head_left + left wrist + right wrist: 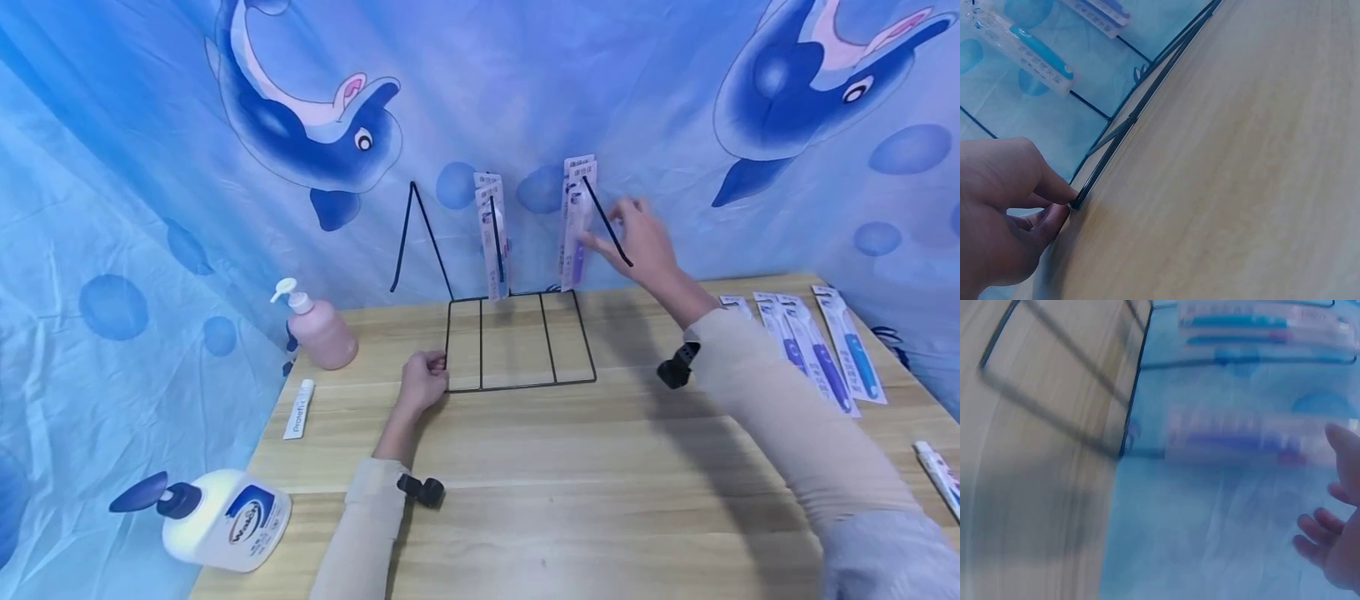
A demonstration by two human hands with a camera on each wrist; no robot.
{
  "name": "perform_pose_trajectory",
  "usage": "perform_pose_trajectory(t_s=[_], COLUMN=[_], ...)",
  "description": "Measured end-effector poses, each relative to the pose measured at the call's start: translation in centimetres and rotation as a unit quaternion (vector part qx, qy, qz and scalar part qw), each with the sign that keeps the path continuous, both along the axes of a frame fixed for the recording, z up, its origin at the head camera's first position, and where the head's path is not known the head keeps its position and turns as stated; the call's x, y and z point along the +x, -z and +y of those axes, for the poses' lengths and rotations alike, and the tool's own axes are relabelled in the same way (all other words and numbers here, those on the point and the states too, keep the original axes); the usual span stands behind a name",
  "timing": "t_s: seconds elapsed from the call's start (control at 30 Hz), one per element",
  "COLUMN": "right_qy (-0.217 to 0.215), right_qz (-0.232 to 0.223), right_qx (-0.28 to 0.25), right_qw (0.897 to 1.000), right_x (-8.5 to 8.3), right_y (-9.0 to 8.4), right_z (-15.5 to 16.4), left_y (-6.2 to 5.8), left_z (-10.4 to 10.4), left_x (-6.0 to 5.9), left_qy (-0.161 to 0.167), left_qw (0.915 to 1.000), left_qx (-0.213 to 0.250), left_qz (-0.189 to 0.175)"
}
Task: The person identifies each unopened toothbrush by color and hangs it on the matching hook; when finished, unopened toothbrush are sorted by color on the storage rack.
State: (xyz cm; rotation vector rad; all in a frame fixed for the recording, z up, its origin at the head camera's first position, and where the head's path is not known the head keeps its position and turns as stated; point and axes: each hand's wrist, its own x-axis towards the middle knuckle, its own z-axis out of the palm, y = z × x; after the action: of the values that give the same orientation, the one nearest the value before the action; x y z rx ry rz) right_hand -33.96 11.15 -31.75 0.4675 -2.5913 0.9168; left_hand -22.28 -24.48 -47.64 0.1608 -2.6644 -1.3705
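A black wire display rack [481,354] stands at the back of the table. My left hand [422,382] pinches its front left corner between thumb and fingers, as the left wrist view shows at the rack's bar [1129,122]. Packaged purple toothbrushes [576,242] hang from the rack's right hook [607,221]. Beside them is my right hand [645,242], thumb and fingers spread apart with nothing between them; its thumb overlaps the pack's edge in the head view. More packaged toothbrushes [491,258], blue ones, hang on the middle hook. The left hook [402,242] carries nothing.
At left are a pink pump bottle [324,335], a small white tube [299,409] and a white pump bottle [228,518]. Several packaged toothbrushes [851,346] lie at the right, with another tube [937,475] near the edge. A blue dolphin curtain [525,75] hangs behind the wooden table [555,500].
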Motion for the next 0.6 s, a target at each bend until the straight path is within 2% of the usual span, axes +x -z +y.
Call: perform_pose_trajectory(t_s=[0.07, 0.27, 0.43, 0.6], right_qy=[0.013, 0.045, 0.073, 0.098], right_qz=[-0.044, -0.124, -0.182, -0.227], right_qx=[0.034, 0.103, 0.143, 0.190], right_qw=[0.998, 0.986, 0.970, 0.950], right_x=[-0.1, -0.6, -0.5, -0.1], right_y=[0.2, 2.0, 4.9, 7.9], right_z=[2.1, 8.4, 12.4, 14.9], left_y=[0.0, -0.4, -0.3, -0.1], left_z=[0.0, 0.0, 0.1, 0.1], left_x=[0.0, 0.2, 0.3, 0.2], left_qy=[-0.002, -0.005, -0.003, -0.003], left_qw=[1.0000, 1.0000, 1.0000, 1.0000], left_qx=[0.001, 0.000, -0.002, 0.002], left_qz=[-0.001, -0.004, -0.002, -0.002])
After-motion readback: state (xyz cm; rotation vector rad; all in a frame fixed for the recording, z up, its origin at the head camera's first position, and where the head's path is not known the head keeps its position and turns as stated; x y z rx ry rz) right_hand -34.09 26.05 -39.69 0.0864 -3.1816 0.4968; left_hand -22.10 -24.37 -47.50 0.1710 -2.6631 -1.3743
